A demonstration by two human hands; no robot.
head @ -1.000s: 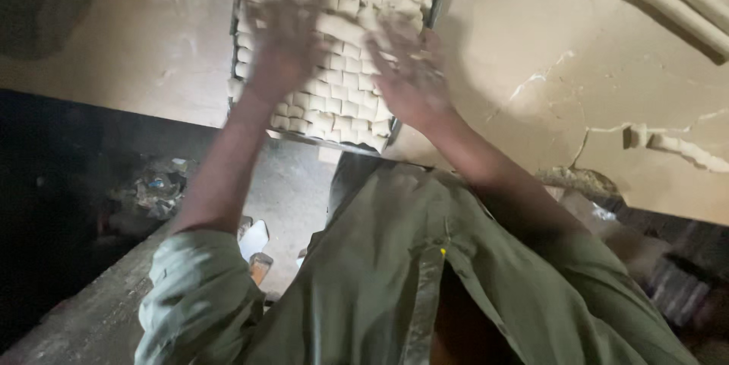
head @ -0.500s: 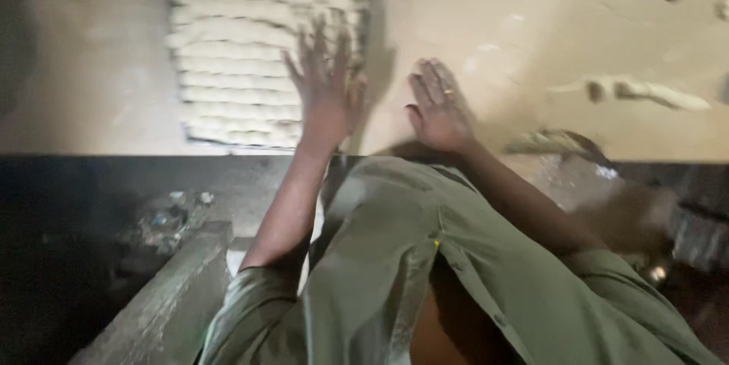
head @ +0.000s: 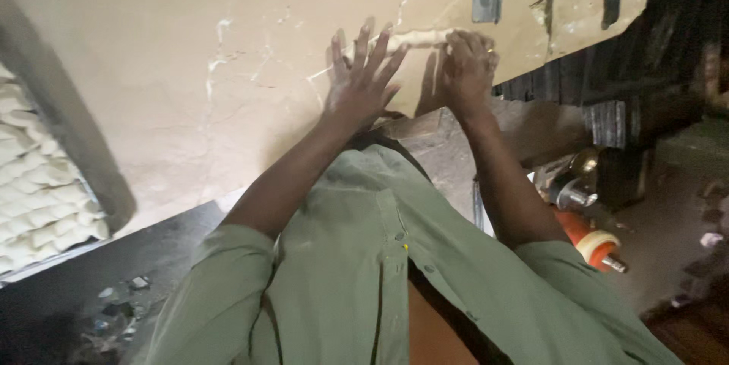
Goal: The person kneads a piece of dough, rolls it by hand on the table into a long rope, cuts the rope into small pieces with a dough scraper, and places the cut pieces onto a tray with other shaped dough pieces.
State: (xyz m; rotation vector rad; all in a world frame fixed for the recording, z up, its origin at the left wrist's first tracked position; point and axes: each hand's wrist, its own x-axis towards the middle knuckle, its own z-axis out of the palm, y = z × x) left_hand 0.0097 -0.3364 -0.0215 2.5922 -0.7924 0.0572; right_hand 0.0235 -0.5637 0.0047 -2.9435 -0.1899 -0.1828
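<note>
The dough rope [head: 414, 37] is pale, thin and long. It lies flat on the stone counter, stretched between both hands: one end is under the left hand's fingers, the other under the right hand.

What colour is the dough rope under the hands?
Pale cream dough rope, seen in the head view.

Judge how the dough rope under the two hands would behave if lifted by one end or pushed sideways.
The dough rope looks soft and thin, so it would probably sag or stretch if lifted. Being round, it likely rolls under the left hand and right hand on the smooth worktop.
</note>
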